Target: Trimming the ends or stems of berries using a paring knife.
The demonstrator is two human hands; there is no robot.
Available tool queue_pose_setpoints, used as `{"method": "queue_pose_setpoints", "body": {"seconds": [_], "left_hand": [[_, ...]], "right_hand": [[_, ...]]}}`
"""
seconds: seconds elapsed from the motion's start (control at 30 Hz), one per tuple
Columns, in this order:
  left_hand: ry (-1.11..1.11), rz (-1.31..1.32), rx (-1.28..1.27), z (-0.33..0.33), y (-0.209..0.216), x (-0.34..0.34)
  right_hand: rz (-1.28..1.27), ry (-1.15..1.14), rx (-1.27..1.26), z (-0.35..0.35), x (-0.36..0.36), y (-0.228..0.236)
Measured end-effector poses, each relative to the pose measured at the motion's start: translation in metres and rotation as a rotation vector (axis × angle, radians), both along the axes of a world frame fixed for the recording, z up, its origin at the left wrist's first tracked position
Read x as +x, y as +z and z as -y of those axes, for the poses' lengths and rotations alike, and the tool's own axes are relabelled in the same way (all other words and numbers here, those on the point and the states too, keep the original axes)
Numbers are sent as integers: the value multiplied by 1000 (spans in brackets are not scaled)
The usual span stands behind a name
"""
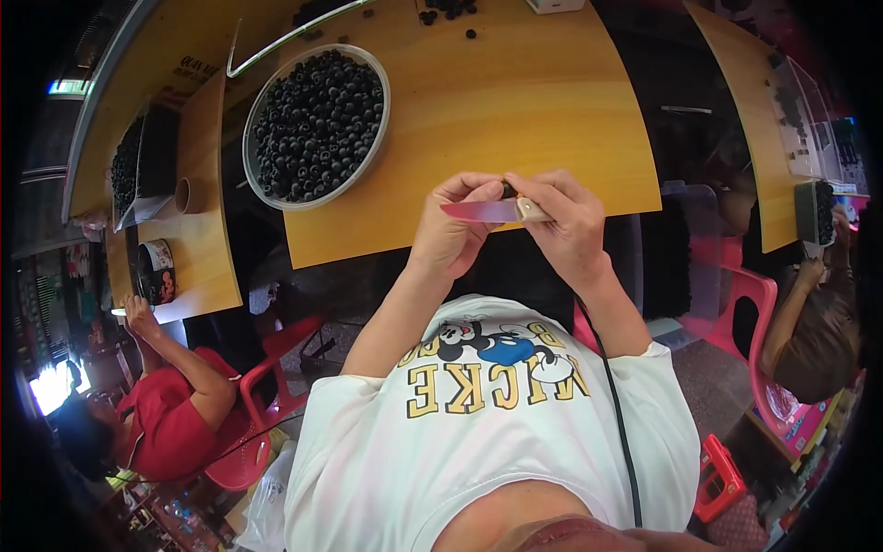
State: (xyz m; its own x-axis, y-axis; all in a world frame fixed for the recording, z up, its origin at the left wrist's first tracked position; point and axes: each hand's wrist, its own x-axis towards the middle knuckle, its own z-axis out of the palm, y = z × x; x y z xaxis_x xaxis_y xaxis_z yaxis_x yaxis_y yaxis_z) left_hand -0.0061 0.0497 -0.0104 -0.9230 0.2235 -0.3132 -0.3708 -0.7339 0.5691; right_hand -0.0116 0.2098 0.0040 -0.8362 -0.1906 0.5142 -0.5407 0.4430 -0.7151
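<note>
A small dark piece (508, 190) sits above the surface's (515, 110) near edge, pinched between left-hand (455, 225) and right-hand (570, 230) fingers, nearly closed; the right also grips a knife (501, 212), apparently keeping its blade handy. A bowl (360, 173) of dark round pieces (317, 124) stands by the left edge.

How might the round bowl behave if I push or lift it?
The bowl is probably heavy for its size, since dark pieces fill it. The rounded pieces may roll out if it's tipped. It might slide fairly easily, as the table looks smooth.
</note>
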Motion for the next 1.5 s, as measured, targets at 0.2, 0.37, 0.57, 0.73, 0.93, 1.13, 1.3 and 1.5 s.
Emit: {"method": "queue_pose_setpoints", "body": {"seconds": [0.2, 0.37, 0.57, 0.73, 0.93, 1.13, 1.3, 1.5], "left_hand": [[-82, -10, 112, 6, -3, 5], [-113, 36, 269, 8, -8, 4], [-43, 65, 204, 10, -4, 6], [-84, 45, 228, 11, 1, 9], [-74, 38, 222, 11, -1, 11], [-55, 16, 231, 10, -3, 11], [-112, -61, 167, 16, -5, 11], [-175, -32, 430, 14, 0, 15]], "right_hand": [[-218, -24, 12, 2, 0, -3], [-377, -3, 167, -2, 0, -6], [-197, 7, 282, -5, 9, 10], [-159, -6, 387, -9, 13, 14], [-164, 3, 393, -8, 12, 13], [-176, -12, 393, -10, 11, 7], [-155, -54, 454, -25, 2, -5], [146, -247, 39, -57, -11, -31]]}}
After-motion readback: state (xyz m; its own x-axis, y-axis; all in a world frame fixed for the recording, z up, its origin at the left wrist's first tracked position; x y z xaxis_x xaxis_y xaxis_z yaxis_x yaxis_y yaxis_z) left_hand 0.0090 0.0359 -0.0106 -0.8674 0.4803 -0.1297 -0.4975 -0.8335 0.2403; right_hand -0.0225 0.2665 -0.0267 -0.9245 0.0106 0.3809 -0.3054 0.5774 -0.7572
